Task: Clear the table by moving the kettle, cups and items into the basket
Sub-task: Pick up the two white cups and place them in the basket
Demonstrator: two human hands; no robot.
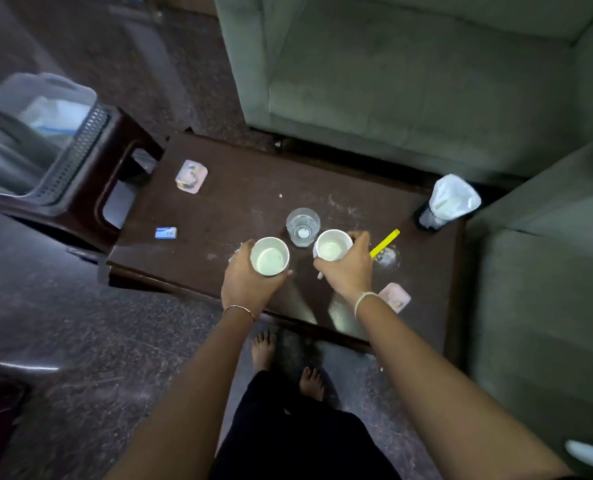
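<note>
My left hand (245,284) grips a white cup (270,256) from the side, above the near part of the dark wooden table (246,188). My right hand (350,268) grips a second white cup (332,244) just to the right. A clear glass (302,225) stands between and behind the two cups. A yellow stick (385,242) lies to the right of my right hand. Two pink packets lie on the table, one (192,176) at the far left and one (395,296) near my right wrist. A small blue box (166,232) lies at the left edge. The grey basket (76,147) sits on a stool at the left.
A dark stool (128,157) carries the basket beside the table's left end. A green sofa (409,74) stands behind the table and another seat (544,289) at the right. A small bin with a white liner (447,202) stands at the table's far right corner. My bare feet (288,365) are below the table's near edge.
</note>
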